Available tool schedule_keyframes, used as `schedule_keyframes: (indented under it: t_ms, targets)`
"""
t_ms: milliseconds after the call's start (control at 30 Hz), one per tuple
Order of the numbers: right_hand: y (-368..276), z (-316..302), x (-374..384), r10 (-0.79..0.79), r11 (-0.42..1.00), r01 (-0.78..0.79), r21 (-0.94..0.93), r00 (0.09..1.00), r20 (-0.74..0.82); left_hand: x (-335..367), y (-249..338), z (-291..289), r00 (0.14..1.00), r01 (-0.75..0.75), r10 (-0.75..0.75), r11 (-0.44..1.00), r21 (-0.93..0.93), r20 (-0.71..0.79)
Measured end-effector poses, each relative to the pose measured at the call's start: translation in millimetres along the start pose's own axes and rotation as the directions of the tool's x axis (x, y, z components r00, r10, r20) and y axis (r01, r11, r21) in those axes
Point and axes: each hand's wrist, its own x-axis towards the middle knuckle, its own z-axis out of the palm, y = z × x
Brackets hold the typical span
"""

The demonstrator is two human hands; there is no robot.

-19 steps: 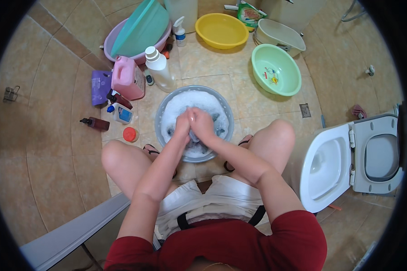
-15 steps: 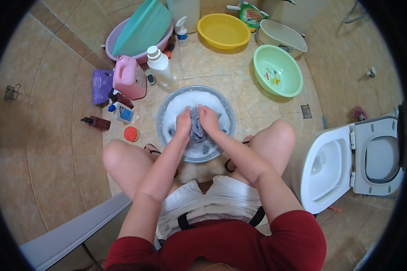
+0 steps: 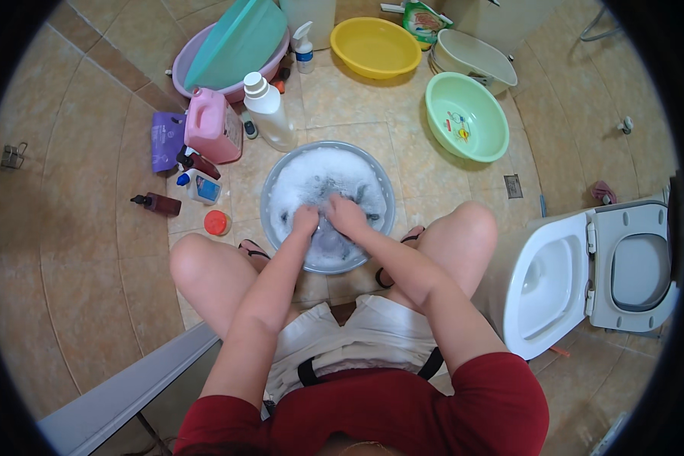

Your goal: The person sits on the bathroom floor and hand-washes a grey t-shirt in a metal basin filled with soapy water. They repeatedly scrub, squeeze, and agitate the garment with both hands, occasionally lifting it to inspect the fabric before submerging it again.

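Note:
Between my knees stands a round grey basin (image 3: pixel 391 205) of foamy white suds (image 3: pixel 319 163). Both hands are low in it, close together, with fingers curled. My left hand (image 3: pixel 305 219) and my right hand (image 3: pixel 346 215) grip a wet grey cloth (image 3: pixel 327 237), which is blurred and mostly under the suds and water. The fingertips are partly hidden by foam. Darker patches of wet fabric show through the suds to the right of my right hand.
To the left stand a pink jug (image 3: pixel 214 127), a white bottle (image 3: pixel 270 114), a red-lidded jar (image 3: pixel 217 223) and pump bottles. Yellow (image 3: pixel 376 47) and green (image 3: pixel 466 118) basins lie ahead. A toilet (image 3: pixel 543 285) stands at right, lid raised.
Both hands have moved down and toward me in the basin. The grey cloth, bunched up between them above the foam before, has sunk mostly into the suds.

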Motion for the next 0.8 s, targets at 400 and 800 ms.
schedule_keyframes:
  t_ms: [400, 800]
  targets:
    - [-78, -42, -30, -0.117, 0.942, 0.210, 0.260, 0.935, -0.334, -35, 62, -18, 0.952, 0.269, -0.053, 0.619, -0.738, 0.303]
    - [-88, -51, -42, -0.203, 0.900, 0.314, 0.301, 0.916, -0.347, -55, 100, -36, 0.961, 0.250, -0.088, 0.672, -0.697, 0.261]
